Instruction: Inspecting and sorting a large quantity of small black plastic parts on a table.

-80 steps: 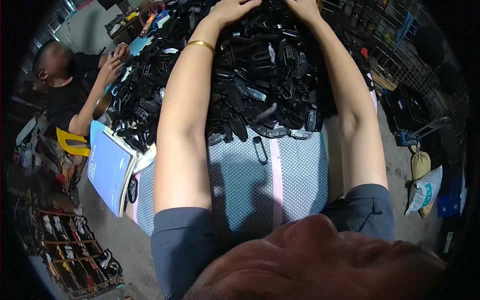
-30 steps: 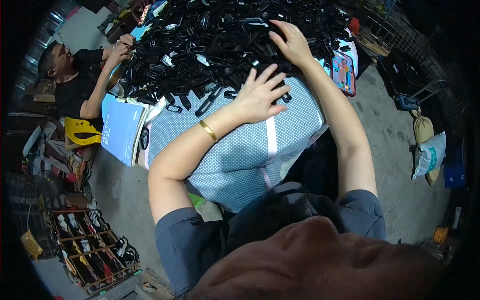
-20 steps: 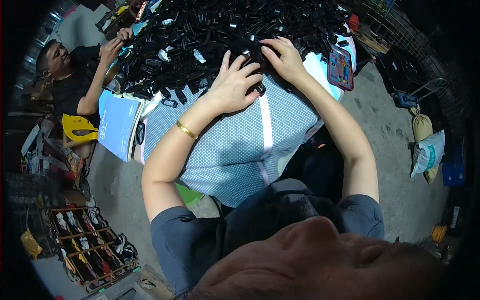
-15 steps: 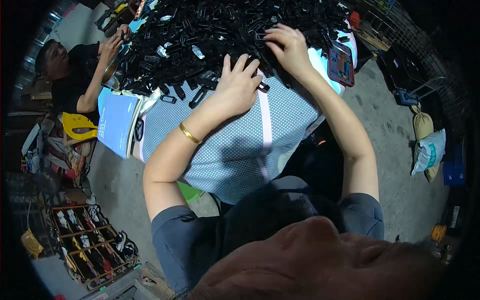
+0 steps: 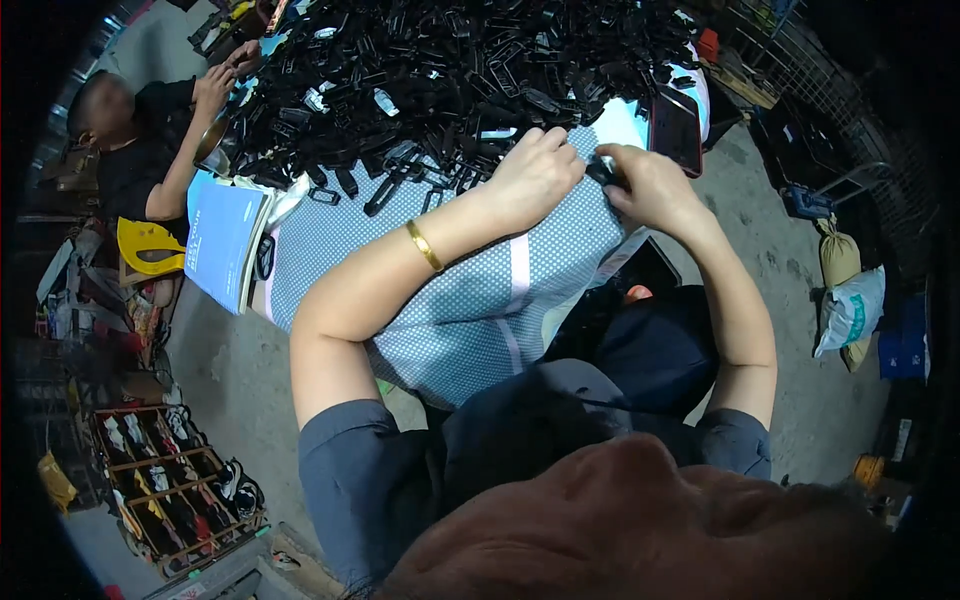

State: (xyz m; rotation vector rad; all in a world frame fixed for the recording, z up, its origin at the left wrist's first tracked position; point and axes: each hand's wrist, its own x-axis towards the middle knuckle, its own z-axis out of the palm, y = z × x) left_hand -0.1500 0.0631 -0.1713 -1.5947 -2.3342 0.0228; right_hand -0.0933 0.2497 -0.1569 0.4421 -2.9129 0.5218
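Observation:
A heap of small black plastic pieces (image 5: 420, 90), some shaped like open frames or clips, spreads over a table covered with a dotted cloth (image 5: 420, 290). My right hand (image 5: 660, 190), at the heap's near right edge, pinches a small black plastic piece (image 5: 600, 170) between thumb and fingers. Close beside it on the left, my left hand (image 5: 540, 178) has its fingers curled just over the cloth at the heap's edge. Whatever its fingers hold, if anything, is hidden.
A phone (image 5: 677, 130) with a dark screen lies at the table's right edge. On the left are a blue booklet (image 5: 222, 235), a metal bowl (image 5: 212, 150) and a yellow plastic stool (image 5: 150, 247). Another person (image 5: 130, 150) works at the far left. Sacks (image 5: 850, 310) stand at right.
My right hand has drawn back from the heap toward me and now pinches a black piece. The left hand has moved right and its spread fingers have curled. The phone's lit screen went dark.

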